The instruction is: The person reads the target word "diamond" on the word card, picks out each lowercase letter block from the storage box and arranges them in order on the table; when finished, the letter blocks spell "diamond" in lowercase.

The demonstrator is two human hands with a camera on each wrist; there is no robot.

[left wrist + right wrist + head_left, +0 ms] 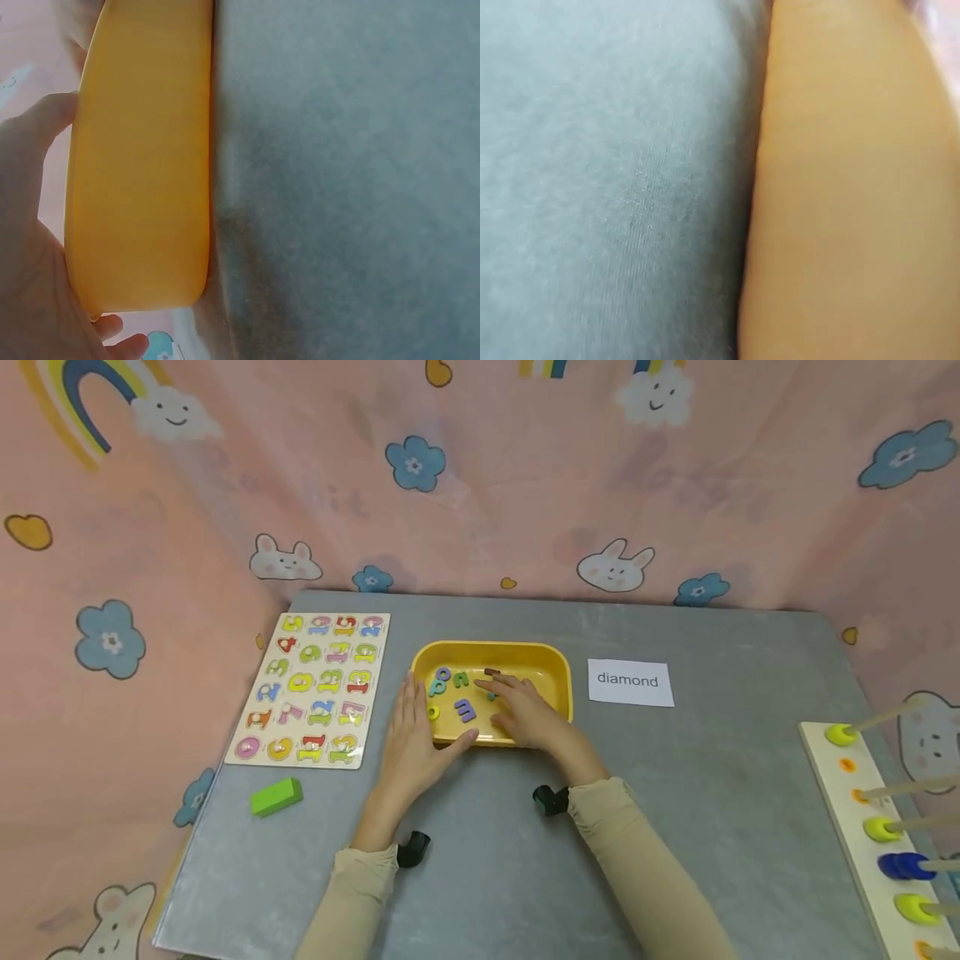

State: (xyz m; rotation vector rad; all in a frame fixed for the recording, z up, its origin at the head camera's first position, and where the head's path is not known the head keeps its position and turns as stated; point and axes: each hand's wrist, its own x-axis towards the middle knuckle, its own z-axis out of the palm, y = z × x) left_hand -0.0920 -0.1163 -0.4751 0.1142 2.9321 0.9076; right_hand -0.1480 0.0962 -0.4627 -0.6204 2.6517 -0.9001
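Note:
A yellow tray (555, 672) holds several small coloured letters, among them a purple m (465, 710), a green n (461, 679), a teal letter (437, 687) and a brown piece (492, 672). My left hand (416, 747) lies along the tray's left side with straight fingers, its thumb by the front rim. In the left wrist view the thumb (45, 124) touches the rim. My right hand (528, 714) reaches over the front rim, fingers spread above the letters and partly covering a teal one. Only table and tray wall (855, 187) show in the right wrist view.
A white card (630, 682) reading "diamond" lies right of the tray. To the left are a number puzzle board (307, 693) and a green block (276, 797). A bead-and-peg board (862, 827) stands at the right edge of the grey table (480, 877).

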